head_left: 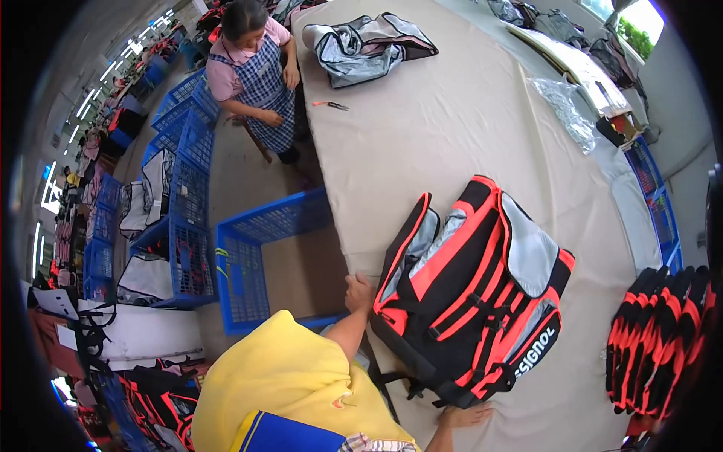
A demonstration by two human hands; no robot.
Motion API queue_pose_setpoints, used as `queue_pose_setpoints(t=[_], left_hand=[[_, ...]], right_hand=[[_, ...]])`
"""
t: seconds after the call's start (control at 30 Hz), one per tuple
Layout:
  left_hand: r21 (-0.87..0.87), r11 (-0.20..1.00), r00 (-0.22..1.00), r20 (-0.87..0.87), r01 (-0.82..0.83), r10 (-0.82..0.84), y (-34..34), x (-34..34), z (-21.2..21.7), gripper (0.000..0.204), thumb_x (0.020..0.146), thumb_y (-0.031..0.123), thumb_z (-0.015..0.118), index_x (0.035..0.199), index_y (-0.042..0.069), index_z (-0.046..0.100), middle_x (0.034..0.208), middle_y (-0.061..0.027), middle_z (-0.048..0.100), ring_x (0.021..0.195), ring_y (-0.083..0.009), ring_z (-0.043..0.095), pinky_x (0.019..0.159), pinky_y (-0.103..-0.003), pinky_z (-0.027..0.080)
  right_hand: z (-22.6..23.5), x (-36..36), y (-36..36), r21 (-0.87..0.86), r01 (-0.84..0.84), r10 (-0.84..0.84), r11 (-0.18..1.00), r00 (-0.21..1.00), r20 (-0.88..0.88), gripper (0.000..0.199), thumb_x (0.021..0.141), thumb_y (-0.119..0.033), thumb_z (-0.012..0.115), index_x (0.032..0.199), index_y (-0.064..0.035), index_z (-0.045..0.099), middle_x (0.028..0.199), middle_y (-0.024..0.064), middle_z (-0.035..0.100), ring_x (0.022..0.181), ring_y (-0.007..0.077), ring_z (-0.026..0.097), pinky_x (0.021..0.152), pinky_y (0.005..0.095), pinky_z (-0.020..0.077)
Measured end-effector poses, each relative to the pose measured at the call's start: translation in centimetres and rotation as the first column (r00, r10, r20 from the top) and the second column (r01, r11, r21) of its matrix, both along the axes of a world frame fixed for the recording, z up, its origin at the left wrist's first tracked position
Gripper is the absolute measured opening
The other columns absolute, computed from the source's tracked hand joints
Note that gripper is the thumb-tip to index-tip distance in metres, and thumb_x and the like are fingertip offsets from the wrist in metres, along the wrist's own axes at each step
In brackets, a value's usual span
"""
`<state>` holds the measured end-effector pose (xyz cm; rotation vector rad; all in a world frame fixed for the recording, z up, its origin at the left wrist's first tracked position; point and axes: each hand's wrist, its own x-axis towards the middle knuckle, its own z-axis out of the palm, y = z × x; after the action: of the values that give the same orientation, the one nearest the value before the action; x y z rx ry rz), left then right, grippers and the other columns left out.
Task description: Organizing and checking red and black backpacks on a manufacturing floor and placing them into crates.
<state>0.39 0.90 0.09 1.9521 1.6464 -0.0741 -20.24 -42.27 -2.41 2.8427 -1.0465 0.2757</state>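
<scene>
A large black and orange-red backpack (pixel 459 301) with grey lining lies on the cloth-covered table (pixel 422 135) in front of me. Its grey-lined flap (pixel 527 248) is folded open, and straps with buckles cross its middle. Beside the bag's left side, at the table edge, my left hand (pixel 360 292) is closed with curled fingers; what they hold, if anything, is hidden. My right hand (pixel 467 415) lies flat on the table at the bag's near edge, its fingers stretched out.
A blue plastic crate (pixel 245 282) stands on the floor left of the table. Across the far left corner a person in a checked apron (pixel 260 90) stands near a grey bag piece (pixel 369 49) and small snips (pixel 331 105). Several black and orange-red bags (pixel 655 339) stand at right.
</scene>
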Motion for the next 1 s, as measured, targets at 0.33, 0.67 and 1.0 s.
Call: queue_pose_setpoints(t=[0.33,0.67,1.0], left_hand=[[-0.154,0.906,0.888,0.318,0.395,-0.333,7.1,-4.4,-2.0,0.051,0.105,0.041,0.054,0.127,-0.005,0.054,0.12,-0.0296,0.067,0.113,-0.0415,0.066,0.096,-0.047,0.05],[0.723,0.139,0.016,0.174,0.677,-0.985,-7.5,-10.4,19.3,0.07,0.091,0.036,0.076,0.145,0.001,0.049,0.146,-0.0236,0.05,0.143,-0.0417,0.041,0.117,-0.053,0.032],[0.409,-0.591,-0.497,-0.32,0.695,-0.806,-19.0,-9.9,13.9,0.09,0.078,0.012,0.078,0.158,0.012,0.038,0.155,-0.0245,0.042,0.147,-0.0398,0.039,0.116,-0.059,0.035]], right_hand=[[2.0,2.6,-0.4,0.32,-0.123,0.086,0.939,0.988,0.128,0.058,0.101,-0.038,0.062,0.141,0.003,0.058,0.153,0.0328,0.045,0.149,0.0459,0.034,0.124,0.0533,0.0222],[33.6,-2.9,4.9,0.816,-0.562,0.052,-0.132,0.819,0.572,0.021,0.104,-0.009,0.056,0.11,0.0046,0.07,0.095,0.0139,0.076,0.082,0.0191,0.072,0.076,0.0325,0.0565],[50.1,-4.6,6.8,-0.056,-0.698,-0.017,-0.714,-0.064,0.998,0.056,0.093,-0.048,0.075,0.139,-0.0153,0.068,0.127,0.0252,0.069,0.099,0.0305,0.073,0.078,0.0349,0.0583]])
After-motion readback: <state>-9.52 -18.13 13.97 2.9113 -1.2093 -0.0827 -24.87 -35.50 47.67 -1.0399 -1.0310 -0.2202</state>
